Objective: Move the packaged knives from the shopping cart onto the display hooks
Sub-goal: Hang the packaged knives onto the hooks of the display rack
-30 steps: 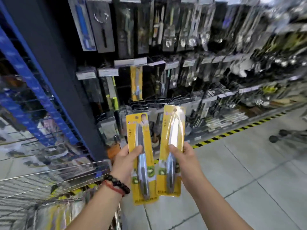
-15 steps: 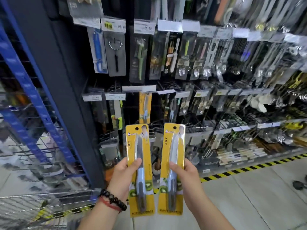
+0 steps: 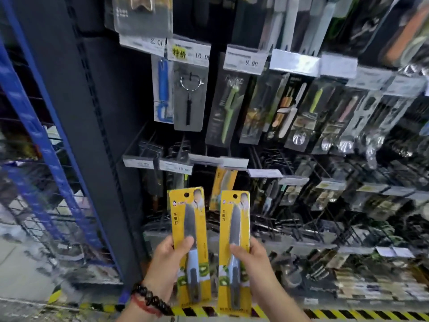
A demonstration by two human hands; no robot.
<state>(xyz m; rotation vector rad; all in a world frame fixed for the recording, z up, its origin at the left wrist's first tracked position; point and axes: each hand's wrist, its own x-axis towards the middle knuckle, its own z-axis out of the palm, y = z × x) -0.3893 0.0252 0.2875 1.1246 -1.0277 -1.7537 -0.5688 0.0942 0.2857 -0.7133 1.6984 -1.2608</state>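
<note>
Store light even, from above and behind viewer – no hard shadows on hands. Two yellow packs [image 3: 190,247] sharpest thing in view, print on cards readable. Faint sheen on their plastic fronts. Price tags [image 3: 246,59] glare white, figures half legible. Dark shelf upright [image 3: 76,135] swallows light, detail lost. Right side of rack smeared by motion blur – hanging goods melt into streaks. Blue frame [image 3: 34,117] at left bows with wide-angle distortion. Floor stripe [image 3: 348,313] soft.
</note>
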